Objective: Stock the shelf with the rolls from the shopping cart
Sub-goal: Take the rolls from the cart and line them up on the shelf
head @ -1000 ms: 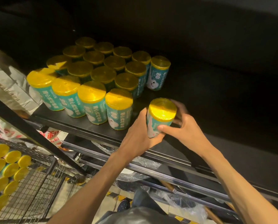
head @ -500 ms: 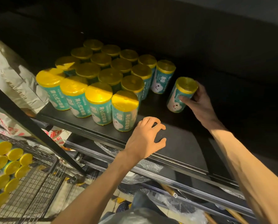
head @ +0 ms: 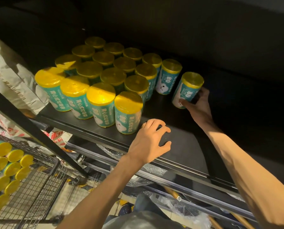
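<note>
Gripped by the right hand point(head: 197, 105), the tilted teal yellow-capped plastic-wrapped roll point(head: 187, 90) could topple (left hand point(head: 150, 141) idle, fingers loosely spread) if released unsquared.

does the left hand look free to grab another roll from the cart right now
Probably yes: the left hand rests open on the shelf edge holding nothing, and the cart with its rolls lies lower left of it, nothing between.

Overall: dim, warm-toned; the shelf point(head: 184, 146) interior falls to near black at the back.
Light source: from the front and above, striking the front row of rolls point(head: 98, 104).
Glare: bright yellow sheen on the nearest caps.
Shadows: rear rolls dull and murky.
Sharpness: labels in front readable; the shopping cart point(head: 38, 192) soft.
Distortion: wide-angle bending at the edges.
</note>
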